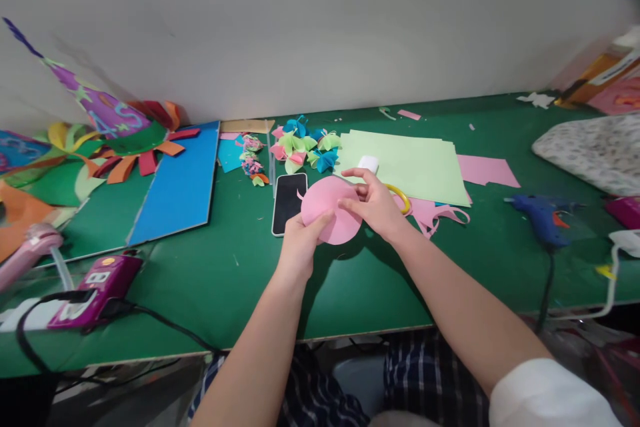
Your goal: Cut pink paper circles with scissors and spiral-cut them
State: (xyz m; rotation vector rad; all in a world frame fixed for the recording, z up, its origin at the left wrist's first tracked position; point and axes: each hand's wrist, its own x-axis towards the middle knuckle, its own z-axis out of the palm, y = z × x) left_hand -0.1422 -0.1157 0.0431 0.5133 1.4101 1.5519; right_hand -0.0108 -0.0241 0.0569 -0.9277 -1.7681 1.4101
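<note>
A round pink paper disc [331,203] is held above the green table, with a thin curled strip at its left edge. My left hand [300,243] pinches the lower left of the disc, thumb on top. At its right side, my right hand [375,203] grips the paper between thumb and fingers, the index finger raised. Behind my left hand lies a black-screened phone [289,200]. Yellow scissor-like handles [404,199] show partly beside my right wrist; the rest is hidden. Pink paper offcuts [430,215] lie just right of them.
Light green paper sheets [415,163] lie behind my hands, near colourful paper flowers [300,143]. A blue board [177,180] and a purple cone hat [103,103] are at left. A purple power strip [97,290] with cables sits front left; a blue glue gun [540,219] lies right.
</note>
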